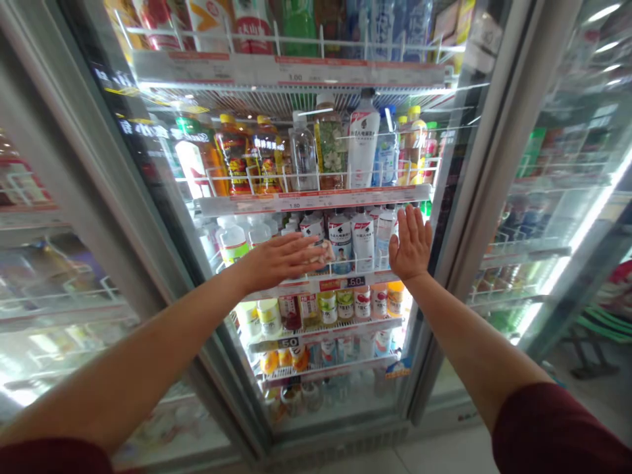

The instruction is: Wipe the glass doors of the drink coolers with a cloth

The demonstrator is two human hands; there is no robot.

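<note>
1. Fingers are lying nearly straight, apparently empty: left hand toward 2 o'clock, right hand 12.
2. Glass door is standing at 12 o'clock; contact unclear.
3. Flat palms should be spreading pressure best.

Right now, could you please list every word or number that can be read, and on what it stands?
"3.00", first digit unsure: top shelf strip
"1.80": next shelf strip below
".60", first digit unclear: dark price tag under middle-row bottles
"50": lower dark tag
"电解质水", slightly blurred: tall white bottle
Other bottle labels, reflected signs: too small or blurred.
</note>
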